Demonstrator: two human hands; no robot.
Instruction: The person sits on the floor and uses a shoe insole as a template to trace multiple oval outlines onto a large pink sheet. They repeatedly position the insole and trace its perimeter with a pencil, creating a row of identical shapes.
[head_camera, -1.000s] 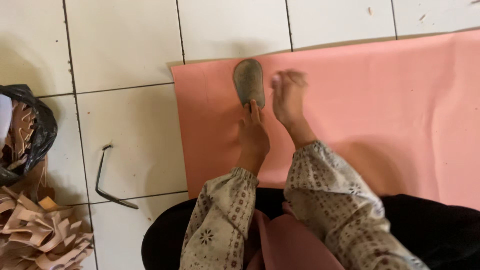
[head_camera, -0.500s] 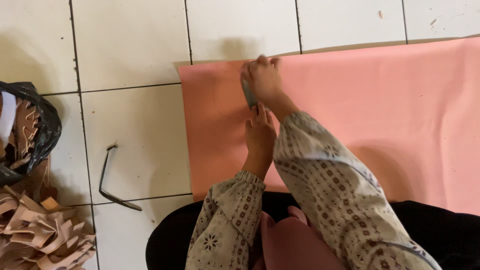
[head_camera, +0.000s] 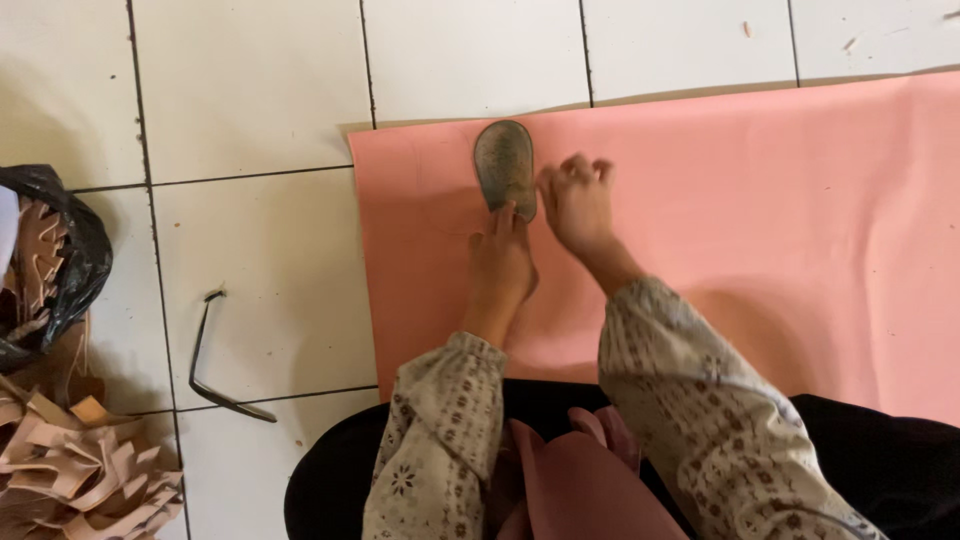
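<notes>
Head view: grey sole-shaped template laid flat on pink sheet near its top-left corner, long axis pointed away from body. Template's near end pressed down by fingertips of left hand, nothing grasped. Right hand set just beside template's right edge, fingers curled; whether anything held, could not be told. Left hand nearer. Sheet spread on white tiled floor. Bent metal tool, leather scraps, black bag seen well apart, left.
</notes>
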